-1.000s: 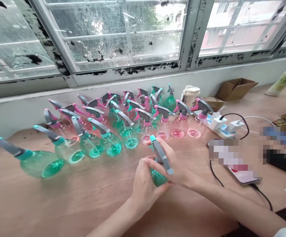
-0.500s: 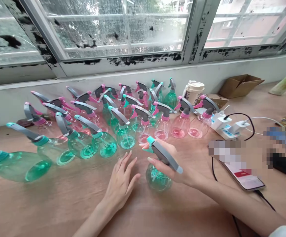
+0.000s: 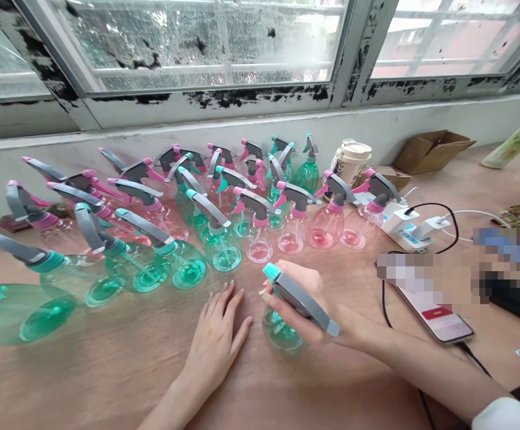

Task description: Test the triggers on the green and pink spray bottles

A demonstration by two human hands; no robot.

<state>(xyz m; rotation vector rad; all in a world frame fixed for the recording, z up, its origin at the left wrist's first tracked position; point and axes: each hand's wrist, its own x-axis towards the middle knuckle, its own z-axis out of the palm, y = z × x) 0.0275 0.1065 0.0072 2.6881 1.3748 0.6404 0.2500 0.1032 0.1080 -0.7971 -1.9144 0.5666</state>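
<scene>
My right hand (image 3: 302, 292) is closed around the neck and trigger of a green spray bottle (image 3: 280, 335), which stands on the wooden table. That bottle's grey spray head (image 3: 302, 298) has a teal nozzle pointing away to the left, and my fingers hide its trigger. Flat on the table to the left lies my left hand (image 3: 217, 331), fingers spread and holding nothing. Just beyond its fingertips stands another green spray bottle (image 3: 225, 248). A pink spray bottle (image 3: 260, 239) is beside that one.
Several green and pink spray bottles (image 3: 183, 266) crowd the table toward the window wall. On the right are a phone (image 3: 443, 316) with a black cable, a white power strip (image 3: 406, 236) with plugs, a lidded cup (image 3: 352, 158) and an open cardboard box (image 3: 430, 152).
My view has shifted slightly, so the bottles on the left appear further left. My right hand has closed more around the spray head. My left hand stays flat on the table.
</scene>
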